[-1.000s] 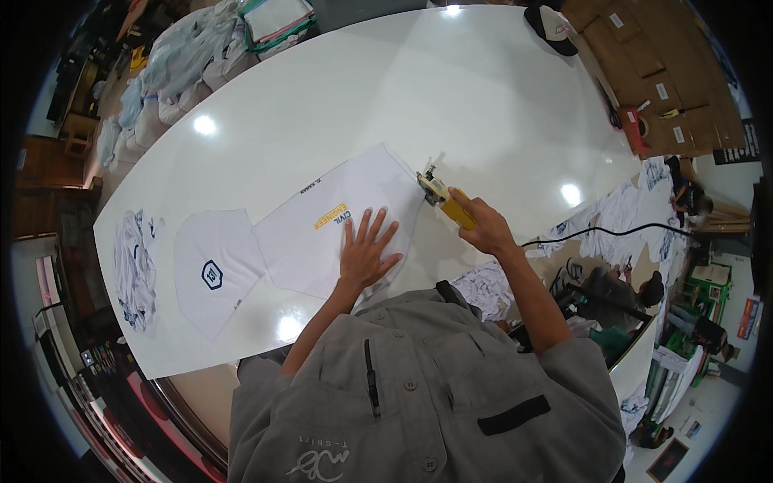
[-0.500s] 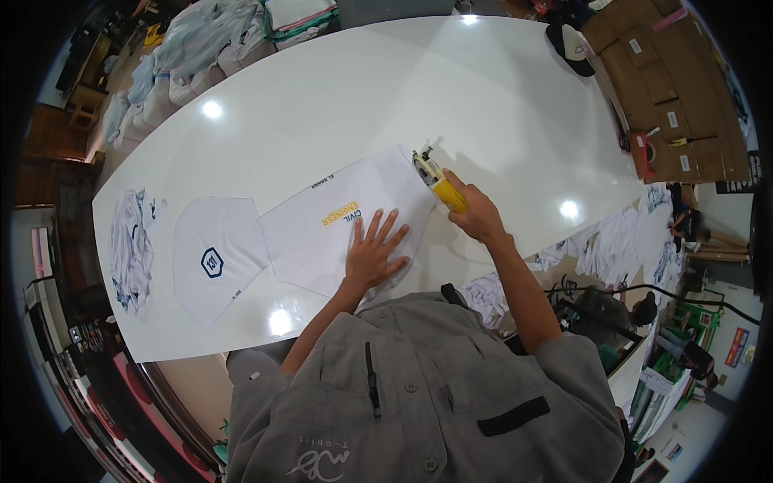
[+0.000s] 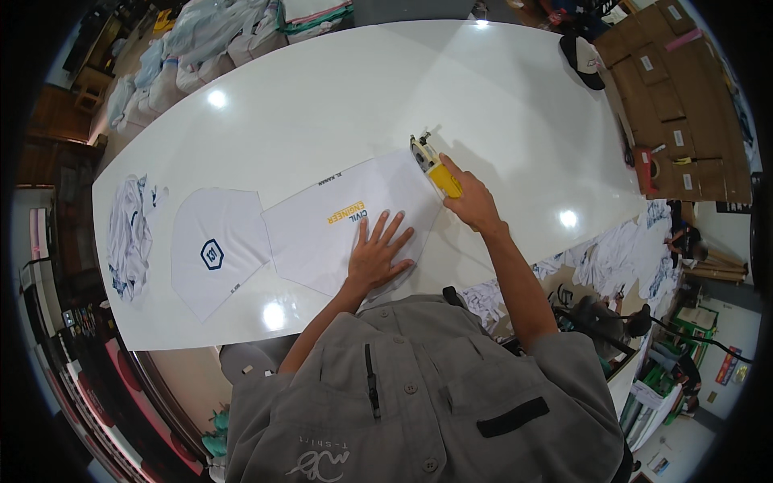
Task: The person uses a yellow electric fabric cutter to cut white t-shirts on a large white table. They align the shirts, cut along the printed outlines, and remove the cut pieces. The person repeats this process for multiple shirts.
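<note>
A white fabric panel [image 3: 310, 233] with blue and yellow print lies flat on the white table. My left hand [image 3: 377, 251] presses on its near right part, palm down with fingers spread. My right hand [image 3: 475, 200] grips the yellow body of a handheld electric fabric cutter [image 3: 439, 177]. The cutter's head stands at the panel's far right corner, by the right edge. Touching or just left of this panel is a second white fabric piece [image 3: 221, 278] with a blue hexagon print.
Crumpled white fabric [image 3: 129, 241] lies at the table's left end. A cap [image 3: 581, 63] sits at the far right corner, near a cardboard sheet [image 3: 672, 105]. Stuffed bags [image 3: 209, 48] stand beyond the far left edge. More white cloth [image 3: 600, 249] is piled beside the right edge.
The cutter has moved a little away from me along the panel's right edge, to the far corner. My left hand stays flat on the fabric. The whole view has shifted slightly.
</note>
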`<state>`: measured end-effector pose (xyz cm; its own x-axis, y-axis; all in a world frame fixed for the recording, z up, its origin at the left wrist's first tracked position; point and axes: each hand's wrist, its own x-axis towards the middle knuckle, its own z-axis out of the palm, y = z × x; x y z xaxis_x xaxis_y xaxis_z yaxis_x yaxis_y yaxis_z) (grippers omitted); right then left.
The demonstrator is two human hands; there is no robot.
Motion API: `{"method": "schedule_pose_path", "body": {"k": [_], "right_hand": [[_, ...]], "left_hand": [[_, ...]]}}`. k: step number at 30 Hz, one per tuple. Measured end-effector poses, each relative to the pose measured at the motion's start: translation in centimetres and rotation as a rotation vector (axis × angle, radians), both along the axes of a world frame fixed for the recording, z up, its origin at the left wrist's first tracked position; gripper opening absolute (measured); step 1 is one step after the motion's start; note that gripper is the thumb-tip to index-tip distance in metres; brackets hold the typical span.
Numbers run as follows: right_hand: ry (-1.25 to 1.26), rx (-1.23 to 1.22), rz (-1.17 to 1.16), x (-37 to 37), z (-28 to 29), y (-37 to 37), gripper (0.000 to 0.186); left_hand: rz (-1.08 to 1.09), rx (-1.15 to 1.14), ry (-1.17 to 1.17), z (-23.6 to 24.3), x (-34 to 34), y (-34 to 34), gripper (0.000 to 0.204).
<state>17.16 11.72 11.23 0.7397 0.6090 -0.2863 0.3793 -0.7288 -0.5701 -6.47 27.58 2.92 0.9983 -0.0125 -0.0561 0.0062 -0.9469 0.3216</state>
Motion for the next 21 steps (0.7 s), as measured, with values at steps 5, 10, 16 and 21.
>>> {"method": "schedule_pose_path", "body": {"k": [5, 10, 16, 21], "right_hand": [[0.008, 0.005, 0.008, 0.3, 0.1, 0.6, 0.096], [0.015, -0.023, 0.004, 0.6, 0.3, 1.3, 0.096], [0.011, -0.040, -0.009, 1.3, -0.3, 1.6, 0.095], [-0.067, 0.203, -0.321, 3.9, -1.8, 3.7, 0.097]], "left_hand": [[0.004, -0.013, -0.002, 0.1, 0.1, 0.1, 0.074], [0.009, -0.027, 0.005, 0.2, 0.1, 0.1, 0.073], [0.015, -0.054, 0.028, 0.1, 0.1, 0.1, 0.074], [0.017, -0.085, 0.001, -0.4, 0.2, 0.2, 0.073]]}}
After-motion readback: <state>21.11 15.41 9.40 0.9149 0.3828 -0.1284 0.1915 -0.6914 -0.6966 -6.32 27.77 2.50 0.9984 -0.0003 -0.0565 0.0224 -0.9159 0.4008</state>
